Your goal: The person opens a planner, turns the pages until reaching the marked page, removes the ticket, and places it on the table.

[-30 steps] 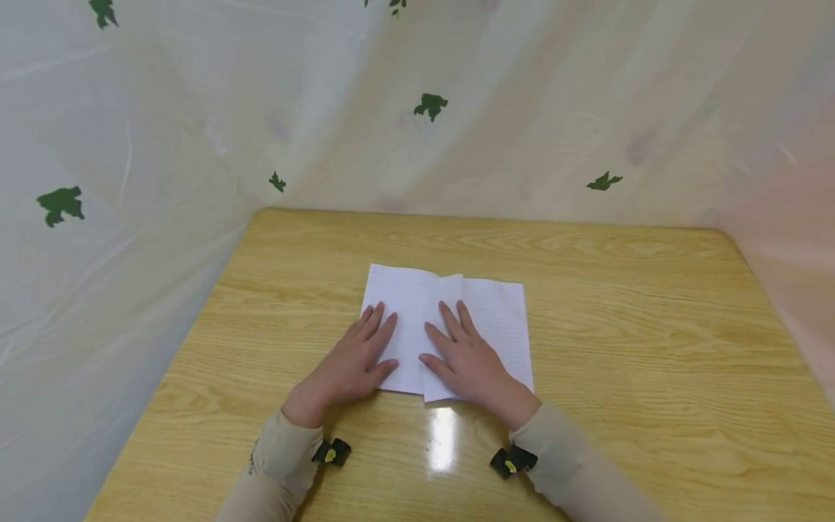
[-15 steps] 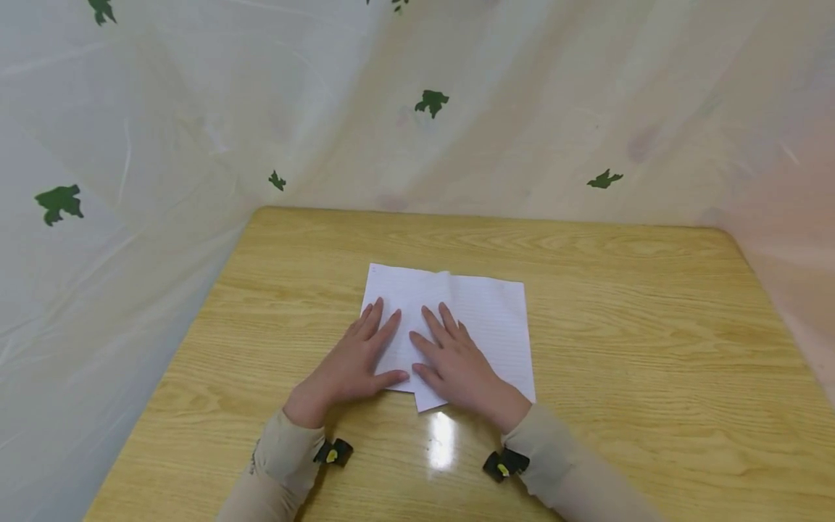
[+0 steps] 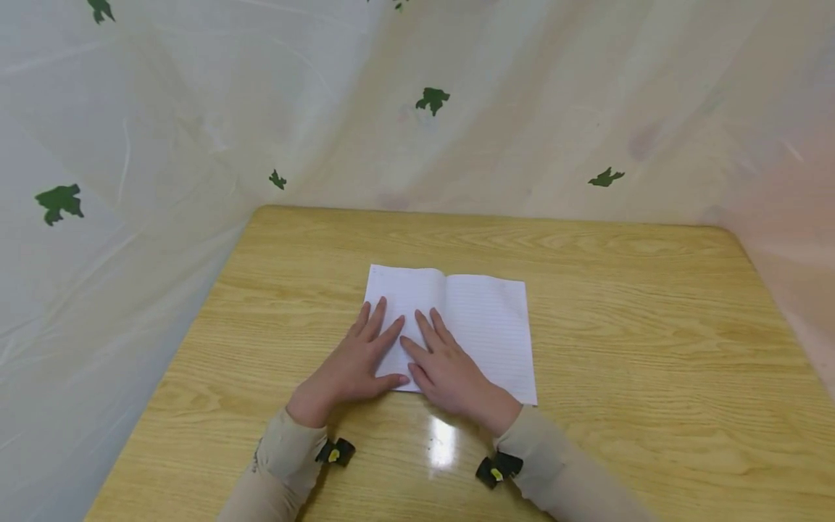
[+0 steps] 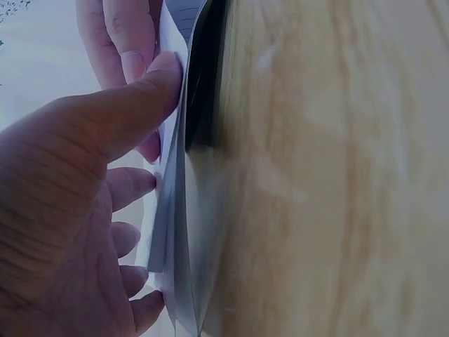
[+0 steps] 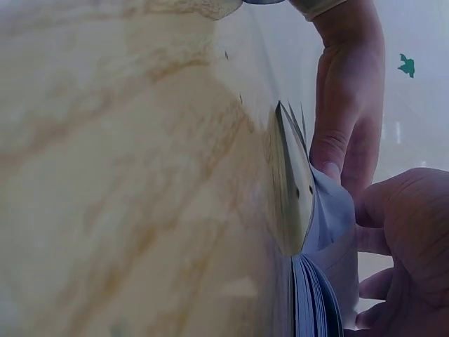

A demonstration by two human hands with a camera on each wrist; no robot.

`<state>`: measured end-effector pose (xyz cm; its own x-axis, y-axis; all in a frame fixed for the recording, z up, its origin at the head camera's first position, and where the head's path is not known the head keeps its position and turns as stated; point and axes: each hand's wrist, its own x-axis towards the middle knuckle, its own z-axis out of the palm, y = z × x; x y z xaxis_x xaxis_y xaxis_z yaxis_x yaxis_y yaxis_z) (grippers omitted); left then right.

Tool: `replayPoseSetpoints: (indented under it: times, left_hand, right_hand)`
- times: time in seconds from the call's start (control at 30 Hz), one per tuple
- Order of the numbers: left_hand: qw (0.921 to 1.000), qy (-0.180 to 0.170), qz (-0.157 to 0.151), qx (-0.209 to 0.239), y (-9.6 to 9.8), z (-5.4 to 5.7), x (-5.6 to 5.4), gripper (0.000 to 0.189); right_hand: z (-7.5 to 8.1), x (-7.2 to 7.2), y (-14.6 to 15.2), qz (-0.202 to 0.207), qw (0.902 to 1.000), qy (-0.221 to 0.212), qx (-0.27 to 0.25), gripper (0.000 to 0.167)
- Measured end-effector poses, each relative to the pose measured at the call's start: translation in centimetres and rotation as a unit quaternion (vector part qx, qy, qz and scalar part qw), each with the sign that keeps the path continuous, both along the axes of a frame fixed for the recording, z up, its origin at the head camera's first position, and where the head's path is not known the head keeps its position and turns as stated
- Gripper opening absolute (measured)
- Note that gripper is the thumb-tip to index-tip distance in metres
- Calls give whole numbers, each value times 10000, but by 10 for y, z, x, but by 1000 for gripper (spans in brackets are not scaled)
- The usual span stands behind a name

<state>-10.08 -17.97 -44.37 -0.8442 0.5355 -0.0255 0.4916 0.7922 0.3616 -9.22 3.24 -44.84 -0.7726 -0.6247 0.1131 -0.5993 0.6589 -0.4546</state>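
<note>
Notebook lying open beneath both hands, its loose leaf now down on the left side.
That leaf jutted past the near edge half a second ago; now the right hand reaches farther left, fingers extended over it, near the left hand, which is spread wide. Neither grips anything. The fold shows just beyond the right fingertips, so the leaf's turn looks about complete.
</note>
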Motion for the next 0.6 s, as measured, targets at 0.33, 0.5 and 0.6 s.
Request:
replayPoseSetpoints:
  times: [0.33,0.5,0.6]
  left_hand:
    - [9996,135,-53,-237,2,-1,-1,89]
    - [9995,90,-169,-265,3,-1,-2,88]
    - [9992,-20,-220,-330,3,-1,-3,87]
  right_hand:
    - [1,4,1,186,9994,-199,211,45]
    - [-1,3,2,377,9984,-15,433,44]
    - [-1,3,4,477,9976,82,494,43]
